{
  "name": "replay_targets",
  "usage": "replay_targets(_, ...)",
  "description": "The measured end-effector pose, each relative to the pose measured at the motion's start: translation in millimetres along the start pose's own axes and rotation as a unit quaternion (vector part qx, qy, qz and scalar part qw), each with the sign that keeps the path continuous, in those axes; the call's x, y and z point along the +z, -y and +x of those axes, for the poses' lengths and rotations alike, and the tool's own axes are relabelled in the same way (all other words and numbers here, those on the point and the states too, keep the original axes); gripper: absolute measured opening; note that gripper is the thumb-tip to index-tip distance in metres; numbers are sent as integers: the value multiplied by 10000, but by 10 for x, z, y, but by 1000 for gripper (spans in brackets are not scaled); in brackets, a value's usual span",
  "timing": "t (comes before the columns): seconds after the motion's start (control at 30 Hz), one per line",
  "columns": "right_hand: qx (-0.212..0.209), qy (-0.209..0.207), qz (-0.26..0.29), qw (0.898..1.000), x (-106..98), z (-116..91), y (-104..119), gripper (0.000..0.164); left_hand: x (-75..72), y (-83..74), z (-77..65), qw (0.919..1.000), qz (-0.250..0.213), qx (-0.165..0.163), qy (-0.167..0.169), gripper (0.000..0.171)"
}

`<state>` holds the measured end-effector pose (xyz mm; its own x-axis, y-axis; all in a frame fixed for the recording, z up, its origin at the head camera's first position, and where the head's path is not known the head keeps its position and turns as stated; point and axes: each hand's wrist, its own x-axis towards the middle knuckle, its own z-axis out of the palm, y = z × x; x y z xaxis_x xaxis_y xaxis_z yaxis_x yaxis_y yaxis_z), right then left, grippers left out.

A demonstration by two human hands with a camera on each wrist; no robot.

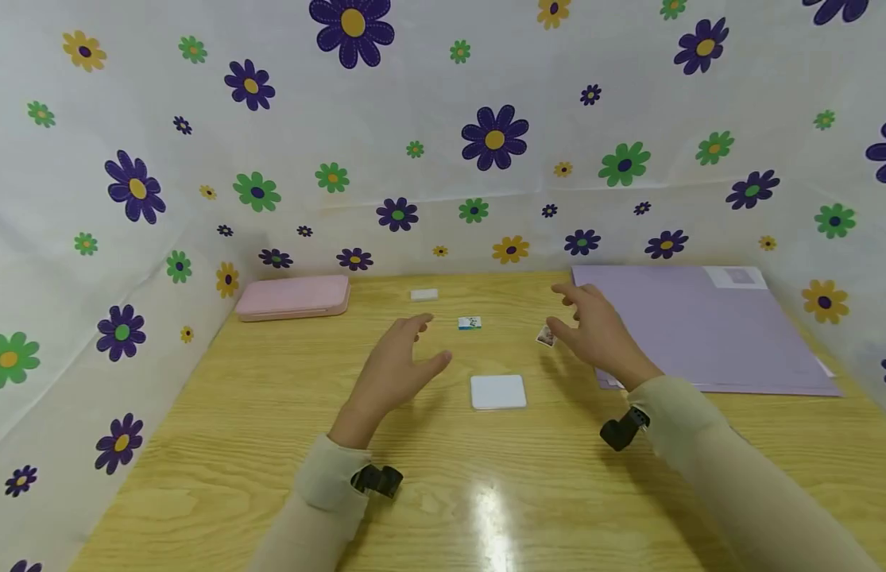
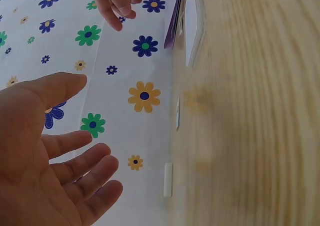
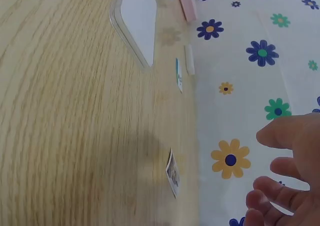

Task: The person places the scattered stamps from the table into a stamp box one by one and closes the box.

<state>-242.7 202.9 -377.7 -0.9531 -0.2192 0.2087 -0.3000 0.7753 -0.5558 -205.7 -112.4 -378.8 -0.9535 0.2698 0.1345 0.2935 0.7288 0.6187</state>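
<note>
My left hand (image 1: 391, 372) hovers over the table with thumb and fingers spread apart, holding nothing. To its right lies a white rounded rectangular slab with a clear edge (image 1: 498, 392). Beyond that sits a small white card with a blue-green strip (image 1: 470, 323). My right hand (image 1: 601, 334) is also raised, its fingers loosely bent and free of any object. Just below its thumb, a small photo-like picture (image 3: 173, 174) lies on the wood, partly covered by the thumb in the head view. A small white block (image 1: 424, 295) rests farther back.
A pink zipped case (image 1: 294, 298) lies at the back left of the wooden table (image 1: 257, 445). At the back right is a large purple folder (image 1: 707, 342) with white paper edges showing, close beside my right hand. A flower-printed white cloth (image 1: 414, 103) hangs behind and at the sides.
</note>
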Motion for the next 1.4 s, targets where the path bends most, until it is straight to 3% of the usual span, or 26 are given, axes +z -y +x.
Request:
replay_targets(0.43, 610, 540, 540, 9952, 31, 168, -139, 38, 167, -47, 100, 9901, -494, -86, 1310, 67)
replay_targets(0.63, 743, 704, 624, 9928, 48, 240, -225, 37, 213, -52, 162, 9820, -680, 156, 1758, 68)
replay_targets(0.8, 871, 803, 656, 9908, 78, 284, -298, 34, 261, -55, 209, 9780, -795, 254, 1911, 68)
replay_targets(1.4, 997, 1019, 414, 9889, 185, 293, -394, 28, 402, -85, 188, 9736, -712, -159, 2163, 61)
